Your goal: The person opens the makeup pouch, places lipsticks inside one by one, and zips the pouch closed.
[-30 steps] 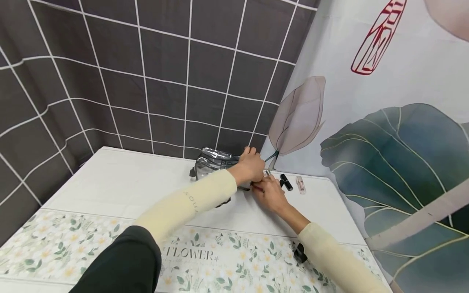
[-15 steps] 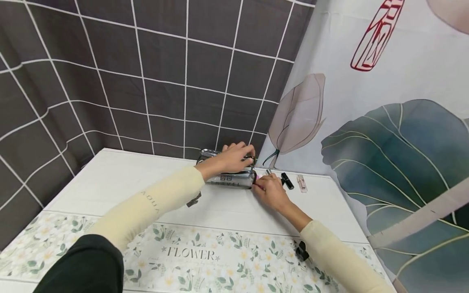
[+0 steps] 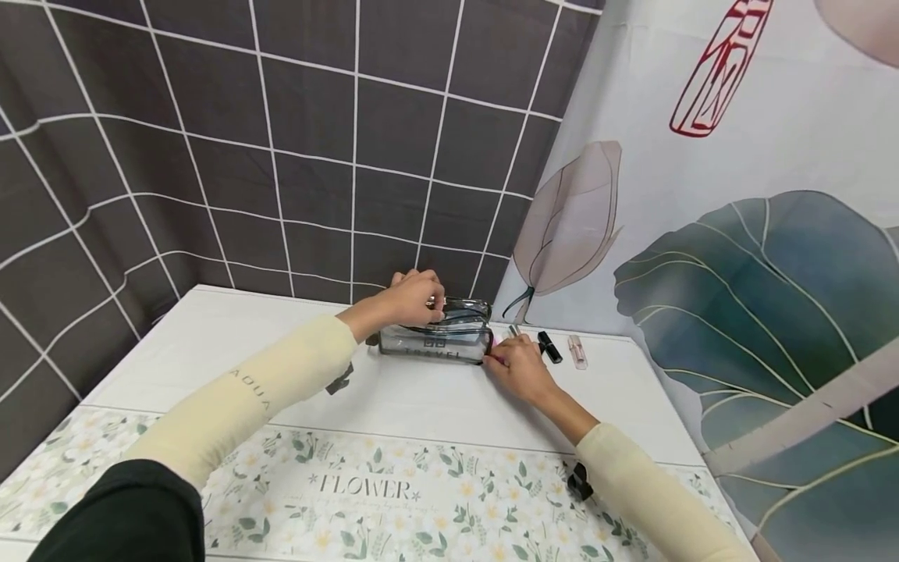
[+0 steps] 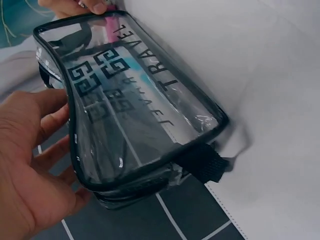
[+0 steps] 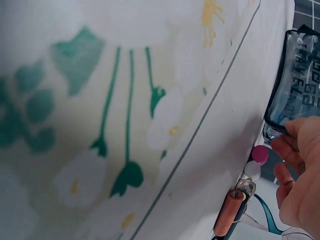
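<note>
A clear pouch with black edging and the word TRAVEL lies on the white table near the wall; its printed side also fills much of the left wrist view. My left hand is at the pouch's top edge, its fingers curled at the zipper; a small shiny part, apparently the zipper pull, shows by the fingertips. My right hand pinches the right end of the pouch between thumb and fingers. In the left wrist view my left hand sits along the black-edged top, its exact grip partly hidden.
Right of the pouch lie a black lipstick tube and a pale pink lip gloss tube. Beside my right hand are a brown tube, a pink round cap and a white one. A dark grid curtain hangs behind.
My left hand has moved leftward along the pouch's top from its right end toward its middle, uncovering the printed front. My right hand has stayed at the right end.
</note>
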Tool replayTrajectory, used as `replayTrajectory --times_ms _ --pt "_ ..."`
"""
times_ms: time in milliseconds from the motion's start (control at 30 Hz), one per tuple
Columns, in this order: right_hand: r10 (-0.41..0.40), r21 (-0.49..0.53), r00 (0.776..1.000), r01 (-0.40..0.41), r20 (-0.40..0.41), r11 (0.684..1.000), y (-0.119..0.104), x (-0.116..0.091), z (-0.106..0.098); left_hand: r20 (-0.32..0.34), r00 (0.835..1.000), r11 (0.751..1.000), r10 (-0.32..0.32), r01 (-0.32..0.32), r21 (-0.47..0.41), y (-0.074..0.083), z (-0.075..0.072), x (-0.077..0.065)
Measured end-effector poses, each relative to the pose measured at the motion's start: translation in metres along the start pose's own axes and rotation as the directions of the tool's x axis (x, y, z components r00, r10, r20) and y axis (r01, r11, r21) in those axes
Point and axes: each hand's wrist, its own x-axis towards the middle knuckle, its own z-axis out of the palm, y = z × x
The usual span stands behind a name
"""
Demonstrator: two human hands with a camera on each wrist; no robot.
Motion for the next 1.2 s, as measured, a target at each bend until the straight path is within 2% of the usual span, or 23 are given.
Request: replayTrajectory --times_ms 100,267,333,433,500,633,667,733,800,900,967,1033,1133,1200 --pt "0.013 -0.012 1.0 -0.013 0.028 1.0 -0.009 0.001 -0.007 0.009 1.0 1.0 -0.009 0.01 -0.027 -0.004 0.002 -0.004" --pt "-0.016 0.004 1.0 0.016 -0.023 1.0 0.009 0.0 0.002 0.013 1.0 0.998 -0.004 0.005 -0.064 -0.009 0.002 -0.009" --pt "-0.017 0.017 1.0 0.018 -0.023 1.0 0.011 0.001 0.003 0.001 1.0 0.997 0.01 -0.01 -0.076 -0.012 0.002 -0.011" --pt "0.028 0.02 0.999 -0.029 0.033 0.999 0.003 0.004 -0.003 -0.023 0.999 0.994 0.023 -0.025 -0.109 -0.019 0.002 -0.015" --pt "0.038 0.023 0.998 -0.039 0.044 0.999 0.014 0.003 0.007 -0.041 0.999 0.989 0.023 -0.029 -0.143 -0.023 0.003 -0.018" --pt "0.051 0.01 0.997 -0.052 0.055 0.999 0.013 0.002 0.006 -0.077 0.997 0.984 0.012 -0.025 -0.176 -0.029 0.002 -0.026" --pt "0.039 0.013 0.998 -0.039 0.04 0.999 0.013 0.001 0.006 -0.082 0.997 0.984 0.012 -0.027 -0.175 -0.03 0.001 -0.028" --pt "0.036 0.005 0.999 -0.037 0.037 0.999 -0.005 0.001 -0.007 -0.08 0.997 0.986 0.012 -0.026 -0.166 -0.031 -0.001 -0.032" --pt "0.004 0.003 1.0 -0.004 -0.01 1.0 0.009 -0.004 0.002 -0.069 0.997 0.987 0.017 -0.027 -0.155 -0.033 -0.003 -0.036" --pt "-0.01 0.001 0.999 0.01 -0.033 1.0 0.01 -0.005 0.003 -0.048 0.999 0.992 0.024 -0.03 -0.122 -0.036 -0.004 -0.04" --pt "0.012 -0.004 1.0 -0.012 -0.017 1.0 0.008 -0.005 0.002 -0.04 0.999 0.994 0.035 -0.039 -0.1 -0.037 -0.006 -0.042" --pt "0.06 -0.004 0.998 -0.06 0.023 0.998 -0.008 -0.003 -0.007 -0.028 0.999 0.995 0.04 -0.042 -0.089 -0.037 -0.006 -0.045" --pt "0.12 -0.02 0.99 -0.119 0.068 0.993 -0.013 -0.004 -0.01 -0.009 0.999 0.995 0.041 -0.042 -0.09 -0.035 -0.007 -0.047" --pt "0.126 -0.024 0.99 -0.125 0.069 0.992 -0.015 -0.004 -0.012 0.004 0.999 0.995 0.039 -0.039 -0.091 -0.034 -0.008 -0.046"
